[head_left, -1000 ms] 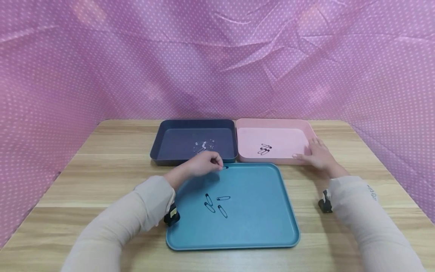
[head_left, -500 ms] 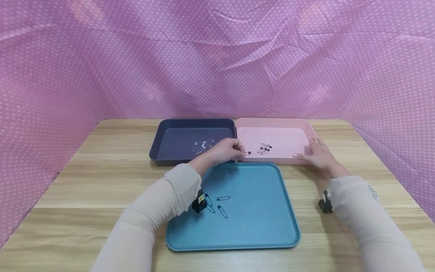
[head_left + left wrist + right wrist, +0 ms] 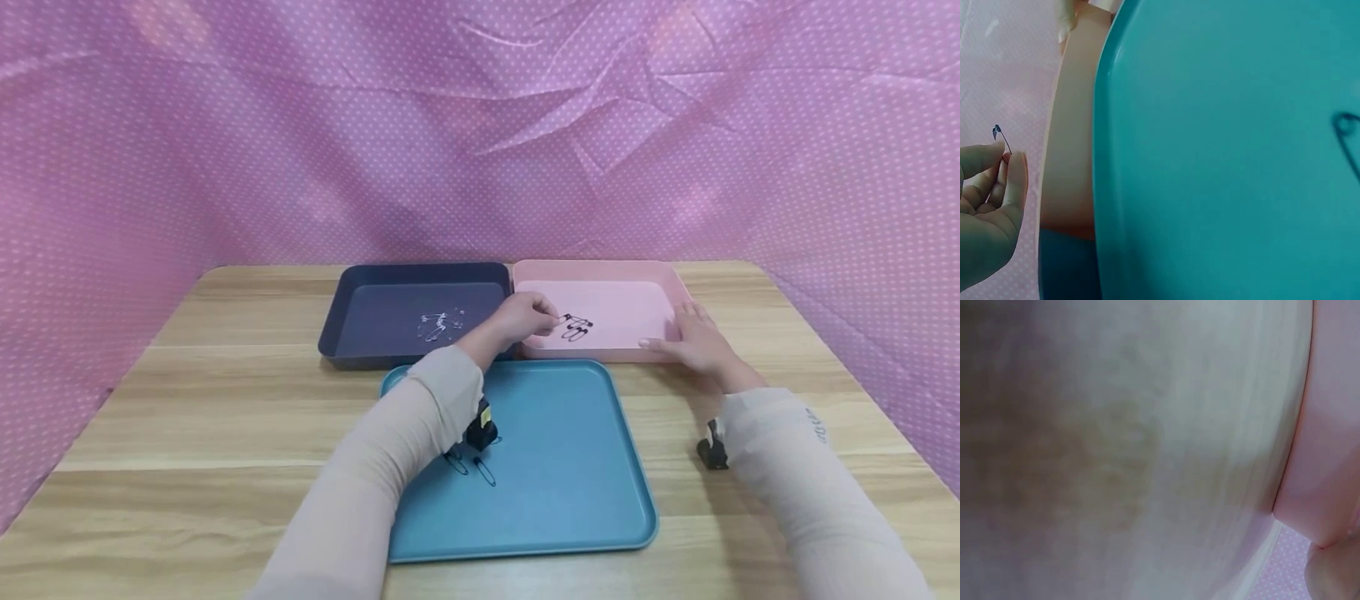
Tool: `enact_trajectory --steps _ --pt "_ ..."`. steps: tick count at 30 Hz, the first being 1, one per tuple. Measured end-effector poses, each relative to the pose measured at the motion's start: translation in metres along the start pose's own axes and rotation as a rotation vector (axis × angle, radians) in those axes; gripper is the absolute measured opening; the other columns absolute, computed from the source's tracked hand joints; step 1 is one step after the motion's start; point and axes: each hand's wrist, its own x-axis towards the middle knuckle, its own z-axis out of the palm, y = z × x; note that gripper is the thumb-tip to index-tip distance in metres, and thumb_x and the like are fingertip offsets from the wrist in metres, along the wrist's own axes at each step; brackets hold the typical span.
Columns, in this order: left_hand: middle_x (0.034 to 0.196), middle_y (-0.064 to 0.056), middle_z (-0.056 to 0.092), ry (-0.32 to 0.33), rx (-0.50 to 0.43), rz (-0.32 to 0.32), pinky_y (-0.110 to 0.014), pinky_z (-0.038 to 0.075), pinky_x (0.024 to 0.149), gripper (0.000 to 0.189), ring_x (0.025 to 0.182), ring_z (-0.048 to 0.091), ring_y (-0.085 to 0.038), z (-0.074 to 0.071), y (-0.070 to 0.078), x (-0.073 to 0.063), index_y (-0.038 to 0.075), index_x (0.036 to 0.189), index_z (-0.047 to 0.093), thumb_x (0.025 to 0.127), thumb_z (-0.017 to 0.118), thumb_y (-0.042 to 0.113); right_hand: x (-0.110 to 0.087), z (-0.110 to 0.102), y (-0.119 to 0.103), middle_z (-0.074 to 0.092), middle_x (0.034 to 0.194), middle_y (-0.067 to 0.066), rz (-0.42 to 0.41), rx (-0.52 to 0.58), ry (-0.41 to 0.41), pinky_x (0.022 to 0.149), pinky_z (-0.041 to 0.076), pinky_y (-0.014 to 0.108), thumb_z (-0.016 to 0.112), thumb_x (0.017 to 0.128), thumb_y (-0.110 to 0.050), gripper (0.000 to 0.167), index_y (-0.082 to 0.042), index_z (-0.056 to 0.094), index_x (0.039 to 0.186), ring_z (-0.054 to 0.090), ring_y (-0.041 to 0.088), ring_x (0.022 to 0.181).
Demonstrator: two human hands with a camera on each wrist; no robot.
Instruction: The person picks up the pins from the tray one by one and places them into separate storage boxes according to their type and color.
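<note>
My left hand [image 3: 527, 315] is over the left part of the pink tray [image 3: 630, 354]. Its thumb and finger pinch a black safety pin [image 3: 1004, 139], which sticks out past the fingertips in the left wrist view. Just beside it, several black safety pins [image 3: 577, 332] lie together on the pink tray's floor. My right hand [image 3: 701, 343] rests on that tray's front right corner, thumb on the front rim and fingers along the side. On the teal tray [image 3: 555, 492] in front lie more black safety pins [image 3: 484, 472], partly hidden by my left forearm.
Left of the pink tray stands a navy tray [image 3: 352, 333] holding several small silver safety pins [image 3: 441, 323]. All three trays sit close together on a wooden table [image 3: 187, 417]. A pink dotted cloth [image 3: 480, 167] hangs behind the table.
My left hand has carried the black safety pin from the teal tray's far edge rightward and forward to over the pink tray. The right hand has stayed at the corner.
</note>
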Motion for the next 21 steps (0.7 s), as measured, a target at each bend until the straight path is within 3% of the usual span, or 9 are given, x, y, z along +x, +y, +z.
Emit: enact_trajectory --steps 7,13,16,19,21 --pt "0.083 -0.005 0.058 0.047 0.006 0.024 -0.020 0.047 0.063 0.006 0.075 0.059 -0.014 0.012 -0.003 0.020 0.001 0.082 0.061 0.078 0.062 0.004 0.000 0.000 0.000 -0.006 0.135 0.032 0.017 0.019 0.011 0.096 -0.001 0.054 0.049 0.078 -0.055 0.101 0.014 -0.001 0.131 -0.007 0.043 0.123" --pt "0.079 -0.002 0.060 0.149 0.147 0.015 -0.016 0.043 0.059 0.005 0.071 0.053 -0.009 0.022 -0.003 0.037 0.003 0.081 0.064 0.076 0.062 0.005 0.002 0.002 0.004 -0.005 0.136 0.031 0.018 0.016 0.021 0.096 -0.002 0.053 0.049 0.077 -0.057 0.102 0.015 0.000 0.130 -0.008 0.042 0.124" --pt "0.078 0.000 0.061 0.225 0.211 -0.003 -0.021 0.043 0.066 0.005 0.074 0.054 -0.011 0.026 -0.001 0.043 0.009 0.078 0.065 0.078 0.061 0.007 0.002 0.001 0.004 -0.006 0.136 0.031 0.027 0.021 0.015 0.096 -0.002 0.053 0.049 0.077 -0.057 0.102 0.014 -0.001 0.131 -0.008 0.041 0.124" --pt "0.070 0.003 0.060 0.302 0.250 0.033 -0.022 0.040 0.063 0.008 0.069 0.052 -0.011 0.037 -0.032 0.085 0.015 0.069 0.064 0.073 0.065 0.008 0.001 0.001 0.004 -0.006 0.135 0.031 0.029 0.024 0.009 0.096 -0.002 0.052 0.049 0.077 -0.058 0.102 0.014 0.000 0.131 -0.008 0.041 0.124" --pt "0.071 0.005 0.060 0.287 0.234 0.037 -0.022 0.039 0.064 0.009 0.070 0.051 -0.010 0.043 -0.055 0.114 0.016 0.068 0.065 0.070 0.068 0.008 0.001 0.001 0.004 -0.006 0.135 0.031 0.031 0.026 0.007 0.096 -0.002 0.052 0.049 0.077 -0.057 0.102 0.014 0.000 0.131 -0.008 0.041 0.124"
